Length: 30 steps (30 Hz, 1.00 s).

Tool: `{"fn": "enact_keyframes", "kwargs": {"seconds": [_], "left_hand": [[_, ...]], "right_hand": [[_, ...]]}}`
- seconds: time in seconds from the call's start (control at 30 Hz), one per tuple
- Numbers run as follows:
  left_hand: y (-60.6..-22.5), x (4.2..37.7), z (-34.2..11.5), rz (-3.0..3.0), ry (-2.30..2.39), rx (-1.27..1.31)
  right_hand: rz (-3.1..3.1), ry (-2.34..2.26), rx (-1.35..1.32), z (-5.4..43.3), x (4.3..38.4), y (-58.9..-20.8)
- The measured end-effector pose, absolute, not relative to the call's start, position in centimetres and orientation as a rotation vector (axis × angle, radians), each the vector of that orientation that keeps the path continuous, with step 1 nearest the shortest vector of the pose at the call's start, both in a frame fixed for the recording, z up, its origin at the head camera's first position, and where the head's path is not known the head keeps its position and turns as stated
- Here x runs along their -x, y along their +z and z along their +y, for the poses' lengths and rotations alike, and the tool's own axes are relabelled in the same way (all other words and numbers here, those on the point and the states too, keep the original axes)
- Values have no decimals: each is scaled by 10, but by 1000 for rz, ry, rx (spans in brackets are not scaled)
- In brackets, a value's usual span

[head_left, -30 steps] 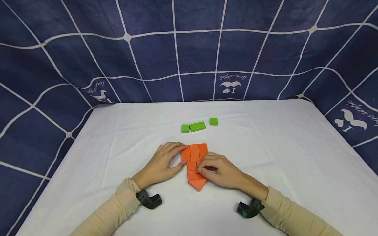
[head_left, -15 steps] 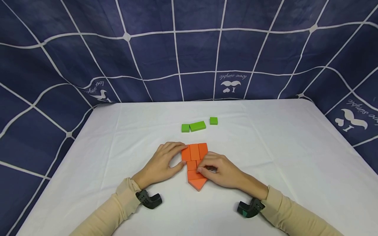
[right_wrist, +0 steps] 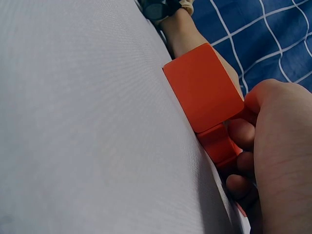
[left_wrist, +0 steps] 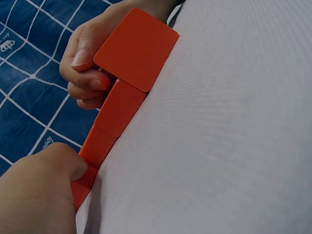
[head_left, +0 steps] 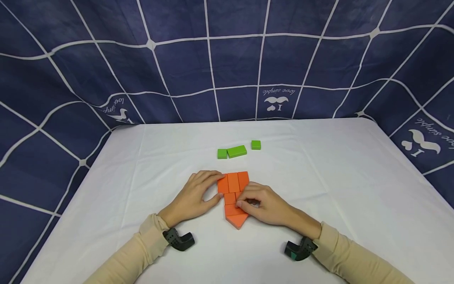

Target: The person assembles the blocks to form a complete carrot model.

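Flat orange blocks form an arrow-like shape in the middle of the head view. Its far row has a left block (head_left: 222, 185), a middle block (head_left: 233, 182) and a right block (head_left: 243, 180). A small orange block (head_left: 229, 198) lies below them, then a wider block (head_left: 232, 210) and a triangular block (head_left: 237, 221) pointing toward me. My left hand (head_left: 194, 197) touches the left block's edge with index finger and thumb spread. With curled fingers, my right hand (head_left: 265, 203) pinches a second small orange block (right_wrist: 218, 143), mostly hidden under the thumb and fingers.
Beyond the orange shape lie a green square block (head_left: 222, 154), a longer green block (head_left: 237, 151) touching it, and another green square block (head_left: 256, 144) apart to the right. White cloth (head_left: 159, 154) covers the table. A blue checked curtain (head_left: 234, 63) encloses the far side.
The head view has shifted very slightly. Both hands and all the blocks keep their places.
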<state>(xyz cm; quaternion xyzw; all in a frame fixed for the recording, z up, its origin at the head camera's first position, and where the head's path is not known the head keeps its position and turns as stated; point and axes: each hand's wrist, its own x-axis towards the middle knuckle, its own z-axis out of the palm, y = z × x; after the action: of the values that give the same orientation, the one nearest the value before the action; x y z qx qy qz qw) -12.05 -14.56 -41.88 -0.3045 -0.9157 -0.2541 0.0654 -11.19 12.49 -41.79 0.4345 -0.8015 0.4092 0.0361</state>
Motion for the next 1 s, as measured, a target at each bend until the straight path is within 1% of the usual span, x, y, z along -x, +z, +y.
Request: {"fn": "enact_keyframes", "kwargs": {"seconds": [0.57,0.73,1.0], "left_hand": [[-420,121,-147,-2747,-775,926],[-420,121,-147,-2738,-778,925],[-419,120,-148,-2748,-776,920]], "right_hand": [[-2402,1285,-1349,125,114,-417],[-2386,1295,-1301,128,121,-417],[-2427,1292,-1115,136,137,-416]]}}
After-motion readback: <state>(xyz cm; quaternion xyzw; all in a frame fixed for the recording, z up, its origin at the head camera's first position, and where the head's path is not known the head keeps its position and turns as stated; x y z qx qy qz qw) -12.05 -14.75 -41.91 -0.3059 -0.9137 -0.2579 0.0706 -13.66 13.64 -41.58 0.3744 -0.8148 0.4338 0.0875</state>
